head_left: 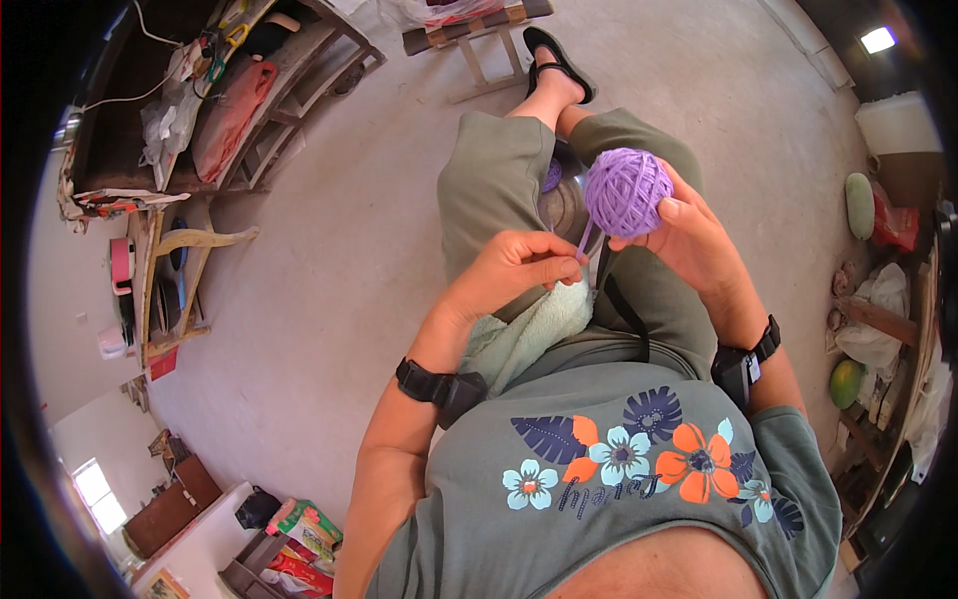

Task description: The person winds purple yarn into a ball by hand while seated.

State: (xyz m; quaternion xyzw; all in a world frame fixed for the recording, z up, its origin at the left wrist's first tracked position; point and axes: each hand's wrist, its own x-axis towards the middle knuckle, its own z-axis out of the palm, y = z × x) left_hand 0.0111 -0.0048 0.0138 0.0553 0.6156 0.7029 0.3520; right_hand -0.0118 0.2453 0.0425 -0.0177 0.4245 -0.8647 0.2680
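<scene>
A round ball of purple yarn [627, 192] is held up by my right hand [689, 232], its fingers wrapped around the right side and underneath. From the ball a strand of purple yarn [586, 240] runs down to my left hand [529, 266], which pinches it between thumb and fingers. Behind the ball, between my knees, sits a metal bowl [565, 208], partly hidden. More purple yarn [552, 176] shows at its left side. Across my lap lies a pale green towel [539, 334], just below my left hand. A dark strap [624, 304] hangs beside it.
Wooden shelving [299, 75] with bags and tools stands at the far left, above a small wooden rack [180, 240]. A wooden bench [474, 35] is ahead. Along the right are a green gourd [859, 206], a red bag [896, 220] and a green-yellow fruit [845, 383].
</scene>
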